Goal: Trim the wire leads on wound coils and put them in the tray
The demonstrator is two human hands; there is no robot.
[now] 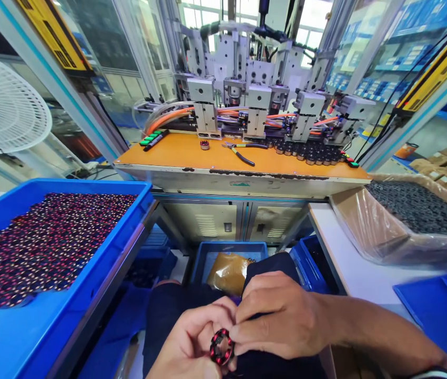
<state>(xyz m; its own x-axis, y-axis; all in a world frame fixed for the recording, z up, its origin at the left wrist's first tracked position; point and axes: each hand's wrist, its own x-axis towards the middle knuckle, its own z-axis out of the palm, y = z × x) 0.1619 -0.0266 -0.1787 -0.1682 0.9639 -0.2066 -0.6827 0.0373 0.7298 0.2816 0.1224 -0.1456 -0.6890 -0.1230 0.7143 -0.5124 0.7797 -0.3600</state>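
Observation:
Low in the head view, over my lap, a small black-and-red ring (pixel 212 353) is tilted so that its open centre faces me. My left hand (pixel 186 342) pinches it between thumb and curled fingers. From the other side comes my right hand (pixel 282 316), its fingers closed and their tips pressed to the ring's right edge. Part of the left fingers is hidden behind the right ones. Many similar black-and-red rings (pixel 58 237) fill a blue bin (pixel 89 279) to my left.
Ahead, an orange worktop (pixel 192 158) carries pliers (pixel 243 150), one ring (pixel 204 145) and a cluster of dark round parts (pixel 314 152) under a metal machine (pixel 258 100). A plastic-lined box (pixel 365 231) stands right. Below is a blue tray (pixel 203 258); a fan (pixel 6 105) is left.

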